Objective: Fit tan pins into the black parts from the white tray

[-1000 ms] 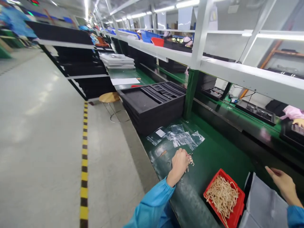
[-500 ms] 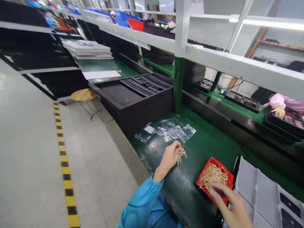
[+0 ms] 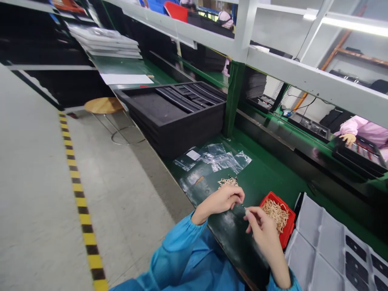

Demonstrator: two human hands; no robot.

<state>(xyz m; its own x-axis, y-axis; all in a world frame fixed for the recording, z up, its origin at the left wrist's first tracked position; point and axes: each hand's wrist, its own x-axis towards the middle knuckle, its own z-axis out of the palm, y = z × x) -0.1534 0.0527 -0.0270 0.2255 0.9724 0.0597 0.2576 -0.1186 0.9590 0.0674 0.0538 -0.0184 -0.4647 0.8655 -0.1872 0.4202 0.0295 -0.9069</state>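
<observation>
My left hand (image 3: pixel 224 199) is closed in a pinch above the green bench. Facing it, my right hand (image 3: pixel 263 227) also pinches, its fingertips almost touching the left ones. A tiny dark piece (image 3: pixel 243 206) shows between the two sets of fingertips, too small to name. Just beyond my left hand lies a small heap of thin beige pieces (image 3: pixel 228 182), with some dark bits at its edge. Beside my right hand stands a red bin (image 3: pixel 290 229) holding many similar beige strips (image 3: pixel 275 215).
Clear plastic bags (image 3: pixel 222 158) lie behind the heap. A stack of black foam trays (image 3: pixel 188 129) stands farther back. On the right is a grey compartment tray (image 3: pixel 318 242) with black parts. Across the bench a person's hand (image 3: pixel 348 138) rests by black trays. A stool (image 3: pixel 103 106) stands left.
My right hand has come from the red bin leftwards to meet my left hand. My left hand has moved off the beige heap, towards me. The view has shifted slightly.
</observation>
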